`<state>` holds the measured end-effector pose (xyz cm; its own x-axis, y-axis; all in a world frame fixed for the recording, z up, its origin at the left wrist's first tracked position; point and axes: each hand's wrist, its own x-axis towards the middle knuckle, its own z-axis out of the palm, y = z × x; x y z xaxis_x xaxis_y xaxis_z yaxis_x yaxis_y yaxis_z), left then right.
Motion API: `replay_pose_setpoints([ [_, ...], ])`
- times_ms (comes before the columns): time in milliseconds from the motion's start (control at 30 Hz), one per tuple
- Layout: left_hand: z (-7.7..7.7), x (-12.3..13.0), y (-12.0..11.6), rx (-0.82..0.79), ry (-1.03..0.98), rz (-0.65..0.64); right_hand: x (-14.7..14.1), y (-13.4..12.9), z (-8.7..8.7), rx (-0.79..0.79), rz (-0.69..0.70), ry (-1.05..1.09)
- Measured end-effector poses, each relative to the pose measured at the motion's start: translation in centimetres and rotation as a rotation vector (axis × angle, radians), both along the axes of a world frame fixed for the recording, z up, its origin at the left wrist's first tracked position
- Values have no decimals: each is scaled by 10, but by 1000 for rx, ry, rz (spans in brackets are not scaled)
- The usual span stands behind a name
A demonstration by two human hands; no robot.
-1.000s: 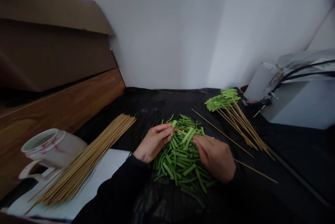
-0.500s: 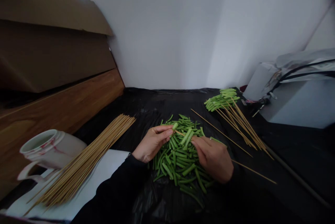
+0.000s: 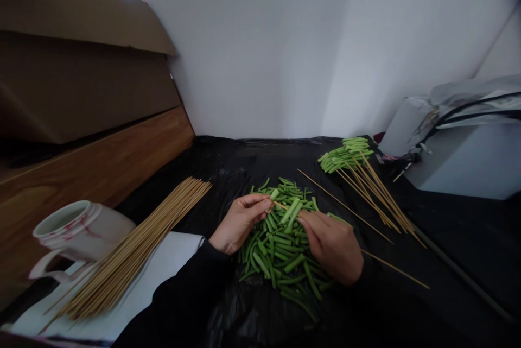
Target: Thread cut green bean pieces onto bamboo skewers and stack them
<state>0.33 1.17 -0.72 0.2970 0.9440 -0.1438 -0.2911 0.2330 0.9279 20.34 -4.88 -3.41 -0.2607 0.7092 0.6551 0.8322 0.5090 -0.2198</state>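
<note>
Head view: the left hand's (image 3: 242, 220) fingers pinch a short pale-green bean piece (image 3: 274, 194) — partly hidden by them — above a loose heap of cut green beans (image 3: 280, 250); the right hand (image 3: 336, 245), its fingertips hard to make out, grips a thin wooden skewer (image 3: 280, 204) through two pieces (image 3: 290, 213).

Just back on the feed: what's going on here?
The left hand pinches a green piece at one end of a skewer; the right hand holds the skewer, which carries two pieces. Loose green pieces lie beneath. Loaded skewers rest at far right, a bundle of bare skewers at left.
</note>
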Motion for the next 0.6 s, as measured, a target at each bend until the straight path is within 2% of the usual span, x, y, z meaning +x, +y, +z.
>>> replay_pose_setpoints([
  [333, -2, 3, -2, -54, -68, -24, -2, 0, -3, 26, 6, 14],
  [600, -2, 3, -4, -48, -44, -41, -4, -1, -2, 51, 14, 35],
])
